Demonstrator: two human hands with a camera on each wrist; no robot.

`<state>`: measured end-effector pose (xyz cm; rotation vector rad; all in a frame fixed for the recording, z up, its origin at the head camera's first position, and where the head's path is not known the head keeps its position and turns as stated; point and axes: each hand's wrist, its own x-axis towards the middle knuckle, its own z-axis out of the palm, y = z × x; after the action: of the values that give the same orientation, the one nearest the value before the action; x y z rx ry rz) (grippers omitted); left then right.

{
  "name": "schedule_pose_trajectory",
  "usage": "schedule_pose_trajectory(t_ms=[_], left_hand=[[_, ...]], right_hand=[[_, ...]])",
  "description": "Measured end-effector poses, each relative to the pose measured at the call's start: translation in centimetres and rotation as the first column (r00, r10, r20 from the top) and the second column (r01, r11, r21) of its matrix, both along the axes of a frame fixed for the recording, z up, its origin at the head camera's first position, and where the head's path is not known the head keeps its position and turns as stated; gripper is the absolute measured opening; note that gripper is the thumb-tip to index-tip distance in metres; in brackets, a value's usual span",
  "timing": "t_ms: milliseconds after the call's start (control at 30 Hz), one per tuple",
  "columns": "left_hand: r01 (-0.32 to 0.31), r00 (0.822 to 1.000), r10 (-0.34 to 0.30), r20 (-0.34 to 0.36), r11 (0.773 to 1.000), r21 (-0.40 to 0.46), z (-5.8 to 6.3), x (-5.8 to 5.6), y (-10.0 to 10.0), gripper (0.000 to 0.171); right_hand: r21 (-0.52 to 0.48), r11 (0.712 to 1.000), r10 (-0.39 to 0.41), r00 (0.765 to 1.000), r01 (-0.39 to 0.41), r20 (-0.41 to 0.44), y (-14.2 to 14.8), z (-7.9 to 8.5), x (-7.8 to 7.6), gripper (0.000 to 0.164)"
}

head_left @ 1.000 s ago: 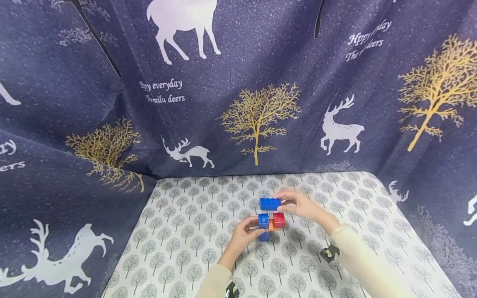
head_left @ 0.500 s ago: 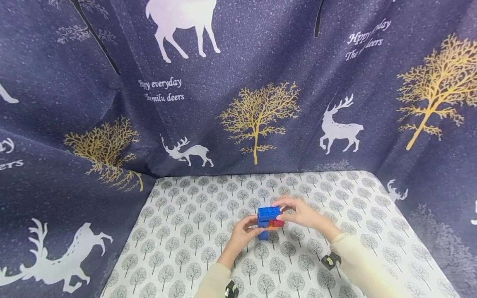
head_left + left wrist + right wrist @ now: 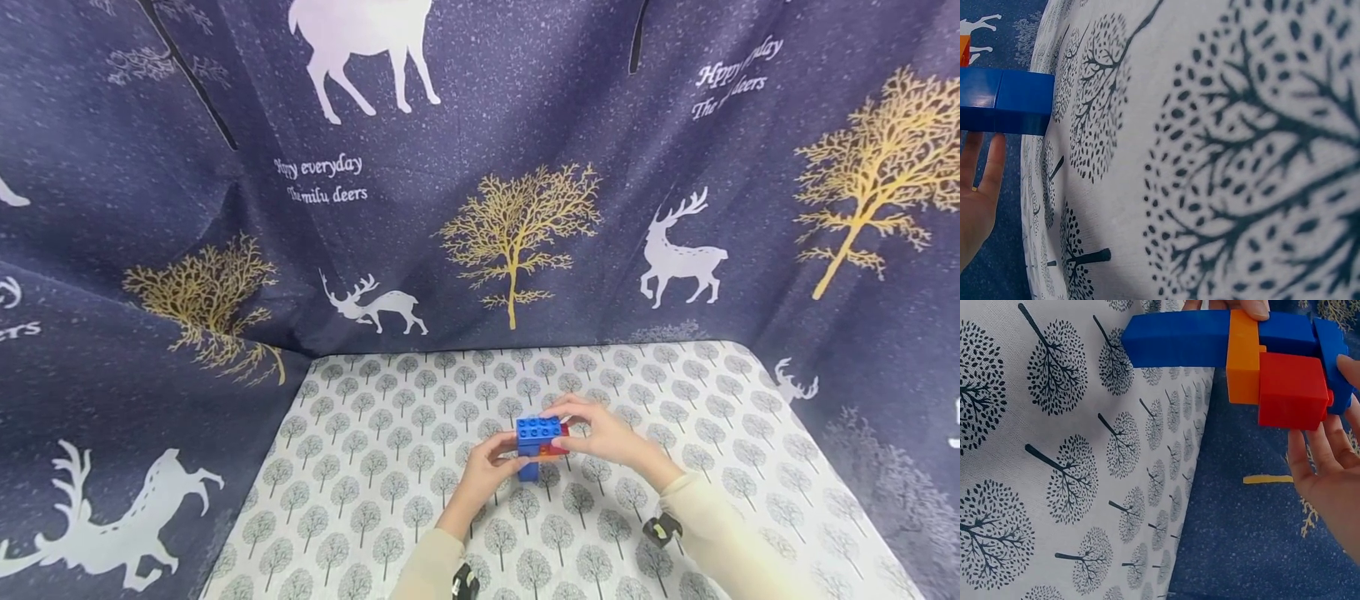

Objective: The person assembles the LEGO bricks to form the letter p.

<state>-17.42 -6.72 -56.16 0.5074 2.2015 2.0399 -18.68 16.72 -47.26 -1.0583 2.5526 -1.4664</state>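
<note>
In the head view my left hand grips a stack of toy building bricks from the left. Its lower part is a blue column, also seen in the left wrist view as blue bricks end to end. An orange brick juts sideways from the column and carries a red brick. My right hand pinches a long studded blue brick at its right end, on top of the stack. In the right wrist view this top brick looks slightly tilted, and red studs show beside it.
A white cloth printed with grey trees covers the table beneath the hands. Behind and around it hangs a dark blue curtain with deer and golden trees. Both wrists wear a black band, such as the right one.
My right hand has lowered the long blue brick from above the stack onto its top. It now covers the upper blue brick and part of the red one. The left hand keeps its hold.
</note>
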Motion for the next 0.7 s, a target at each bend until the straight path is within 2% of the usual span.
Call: schedule_pose_trajectory(t_ms=[100,200,367,433,700], left_hand=[[0.011,1.000,-0.011,0.010,1.000,0.002,1.0,0.4,-0.1,0.039],[0.012,1.000,-0.012,0.019,1.000,0.001,1.1,0.4,-0.1,0.039],[-0.011,1.000,0.011,0.005,1.000,-0.018,-0.5,-0.2,0.1,0.039],[-0.019,1.000,0.020,0.024,0.999,-0.030,-1.2,-0.5,0.1,0.040],[-0.015,1.000,0.015,0.026,1.000,-0.017,-1.5,-0.7,0.1,0.041]], right_hand=[[-0.038,0.999,-0.013,1.000,0.012,-0.026,-0.5,0.6,0.6,0.036],[-0.081,0.996,-0.033,0.999,0.031,-0.024,-0.7,0.1,0.6,0.035],[-0.082,0.994,-0.066,0.998,0.067,0.013,-0.4,-1.9,-0.2,0.035],[-0.072,0.995,-0.070,0.997,0.072,0.029,-0.2,-2.4,-0.4,0.036],[-0.027,0.993,-0.114,0.991,0.116,0.067,-0.1,-2.5,-0.5,0.037]])
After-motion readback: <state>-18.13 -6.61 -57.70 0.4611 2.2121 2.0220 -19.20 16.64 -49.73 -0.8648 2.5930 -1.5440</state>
